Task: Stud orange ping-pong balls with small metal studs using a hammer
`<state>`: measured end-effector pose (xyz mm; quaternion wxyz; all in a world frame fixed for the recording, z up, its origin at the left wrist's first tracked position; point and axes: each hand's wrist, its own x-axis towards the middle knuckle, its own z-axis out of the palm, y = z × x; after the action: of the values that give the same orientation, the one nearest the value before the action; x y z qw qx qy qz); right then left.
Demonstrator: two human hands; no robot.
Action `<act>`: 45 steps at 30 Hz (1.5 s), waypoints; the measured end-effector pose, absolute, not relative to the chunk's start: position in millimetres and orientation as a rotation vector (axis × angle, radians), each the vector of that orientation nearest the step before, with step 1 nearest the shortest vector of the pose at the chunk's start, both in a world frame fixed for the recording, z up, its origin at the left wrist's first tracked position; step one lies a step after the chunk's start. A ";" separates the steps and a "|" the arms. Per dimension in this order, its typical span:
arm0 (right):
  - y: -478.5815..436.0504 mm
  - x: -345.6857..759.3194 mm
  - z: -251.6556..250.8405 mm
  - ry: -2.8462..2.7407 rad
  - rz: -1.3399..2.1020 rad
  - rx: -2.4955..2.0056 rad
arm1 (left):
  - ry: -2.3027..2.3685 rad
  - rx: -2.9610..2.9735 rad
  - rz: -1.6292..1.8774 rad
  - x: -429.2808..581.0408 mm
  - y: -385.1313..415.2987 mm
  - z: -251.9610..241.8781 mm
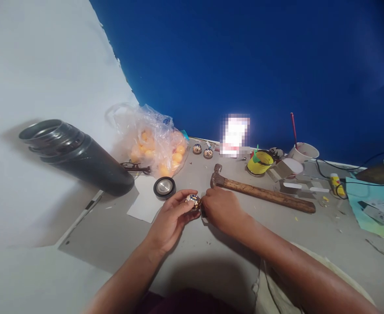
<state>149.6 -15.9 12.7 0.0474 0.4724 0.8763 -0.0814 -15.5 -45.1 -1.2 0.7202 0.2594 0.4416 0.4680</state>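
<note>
My left hand (175, 213) grips a small round ball (192, 202) patterned in shiny gold, blue and white, between thumb and fingers. Against the ball's right side, my right hand (223, 208) is closed in a pinch; what its fingers hold is hidden. A small dark and pale piece (204, 216) shows just under those fingers. Just beyond my right hand lies a hammer (260, 191) with a rusty head and wooden handle. Two similar patterned balls, a left one (197, 149) and a right one (208, 153), rest farther back on the table.
A dark flask (80, 159) stands at left, its lid (164, 187) on white paper (142, 205). Behind are glasses (136, 168) and a plastic bag (159, 148) of orange balls. At right are a yellow pot (260, 163), a paper cup (305, 152), a glue bottle (337, 184) and cables.
</note>
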 end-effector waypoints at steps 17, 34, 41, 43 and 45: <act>-8.4 173.6 19.8 3.060 -1.411 1.565 | 1.098 0.774 1.009 -14.6 -44.1 -0.9; -17.8 164.4 8.7 3.415 -1.166 1.419 | 0.919 0.576 0.928 -16.8 -41.7 -1.3; -14.7 162.7 8.3 3.194 -1.516 1.764 | 0.810 0.435 0.973 -17.1 -41.9 4.2; -11.2 165.2 8.1 3.041 -1.712 1.846 | 0.764 0.443 0.983 -17.7 -42.4 4.8; -6.8 168.8 8.1 2.832 -2.029 1.884 | 0.747 0.506 1.011 -17.7 -43.7 4.4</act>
<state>168.8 -6.8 8.1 -0.3982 0.4363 0.6560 -0.4698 -17.7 -43.7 4.4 0.7790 0.2339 0.3458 0.4679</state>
